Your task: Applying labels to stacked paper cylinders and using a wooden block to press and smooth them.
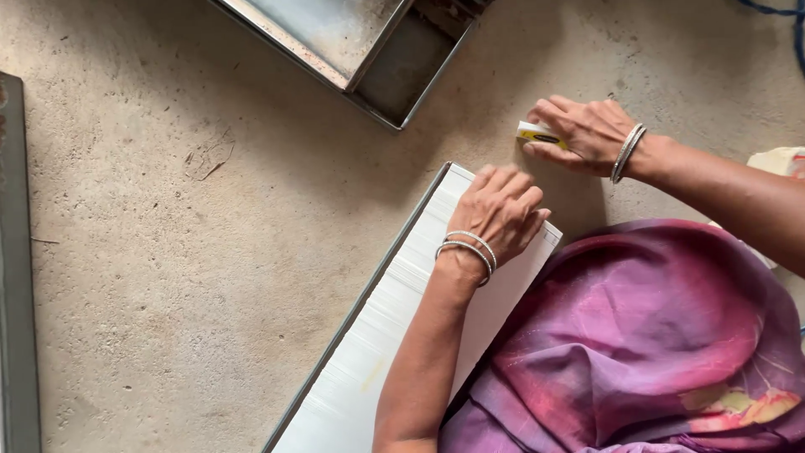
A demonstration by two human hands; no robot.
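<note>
View: head camera looking straight down at a concrete floor (pixel 168 252), where a person sits with both arms reaching forward.

Left hand (pixel 501 210): palm down with fingers curled, pressing on the far end of a white panel (pixel 377 352). It rests on the panel rather than clasping it; two thin bangles (pixel 470 247) sit at the wrist.

Right hand (pixel 583 132): low over the floor beyond the panel's far end, fingers closed around a small white and yellow box (pixel 537 134). Only the box's left end shows past the fingers. Bangles circle this wrist as well.

Panel: long, flat and white, with fine ribs running across its width. It lies on the floor on a diagonal from bottom centre to the middle of the view, with a thin grey strip along its left edge. Its right side is partly covered by the person's forearm and clothing.

Box: just beyond the panel's far corner, near it but not touching, held at floor level.

Tray (pixel 369 50): a shallow metal tray at top centre, well apart from both hands.

Rail (pixel 17 268): a grey metal strip along the left border.

Clothing: purple and pink cloth (pixel 654 335) at lower right, beside the panel.
</note>
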